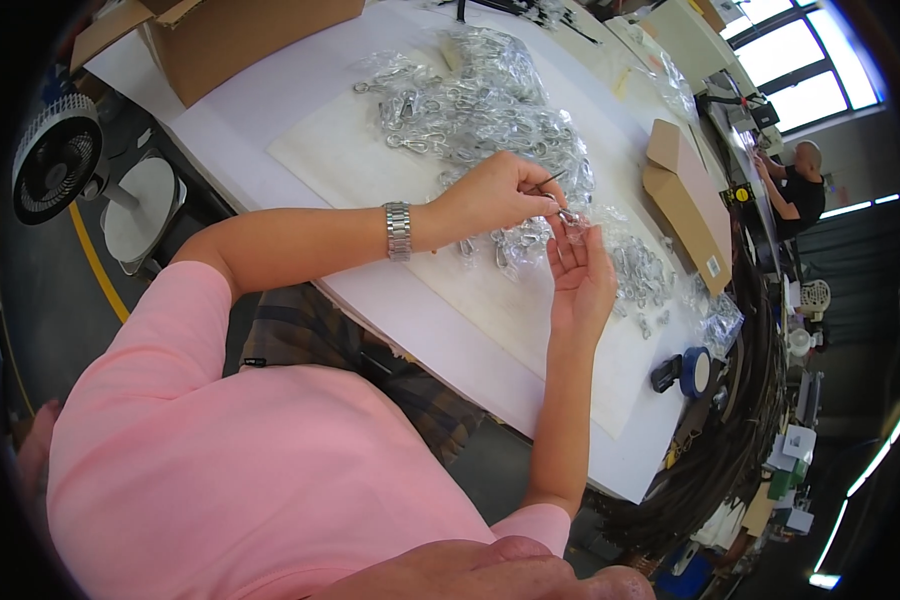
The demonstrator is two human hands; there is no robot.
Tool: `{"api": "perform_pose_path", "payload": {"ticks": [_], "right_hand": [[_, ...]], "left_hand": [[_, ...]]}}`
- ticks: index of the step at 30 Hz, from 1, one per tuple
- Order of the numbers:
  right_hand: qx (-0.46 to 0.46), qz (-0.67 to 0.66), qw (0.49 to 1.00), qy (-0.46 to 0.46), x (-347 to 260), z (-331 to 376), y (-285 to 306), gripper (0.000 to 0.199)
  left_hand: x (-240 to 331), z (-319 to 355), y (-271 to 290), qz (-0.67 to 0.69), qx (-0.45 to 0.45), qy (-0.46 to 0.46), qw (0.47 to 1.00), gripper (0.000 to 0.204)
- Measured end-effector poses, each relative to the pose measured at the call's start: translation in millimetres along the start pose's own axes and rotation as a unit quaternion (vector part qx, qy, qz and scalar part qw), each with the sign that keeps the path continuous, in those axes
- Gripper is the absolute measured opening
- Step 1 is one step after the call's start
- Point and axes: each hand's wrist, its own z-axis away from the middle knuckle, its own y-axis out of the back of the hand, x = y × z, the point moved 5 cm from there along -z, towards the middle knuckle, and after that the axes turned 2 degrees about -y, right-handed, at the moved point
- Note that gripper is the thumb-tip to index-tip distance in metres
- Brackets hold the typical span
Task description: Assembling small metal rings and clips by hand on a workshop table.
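My left hand (492,203), with a steel watch (398,231) on its wrist, is closed in a pinch. A thin dark pointed tool (549,180) sticks out from its fingers; its kind is not clear. My right hand (582,285) is turned palm up, its fingertips closed on a small shiny metal piece in clear plastic (572,220). The two hands meet at this piece. Behind and beside them a large heap of metal hooks in clear plastic bags (480,105) lies on the white table (460,300). More small metal pieces (642,272) lie right of my right hand.
An open cardboard box (250,45) stands at the far left, another brown carton (688,200) at the right. A blue tape roll (694,372) and a black object (666,374) sit near the right edge. Left of the table is a fan (58,160). A person (800,190) works farther off.
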Motion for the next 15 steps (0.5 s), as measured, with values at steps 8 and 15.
{"api": "perform_pose_path", "payload": {"ticks": [8, 15], "right_hand": [[-0.031, -0.05, 0.998, -0.016, 8.2, 5.3, -11.7, 0.036], [-0.071, -0.023, 0.997, -0.004, 10.6, 5.5, -13.2, 0.033]], "left_hand": [[-1.7, 4.3, -14.0, -0.072, -0.005, -0.054, 0.996, 0.023], [-0.7, 3.6, -17.6, 0.005, -0.096, 0.07, 0.993, 0.024]]}}
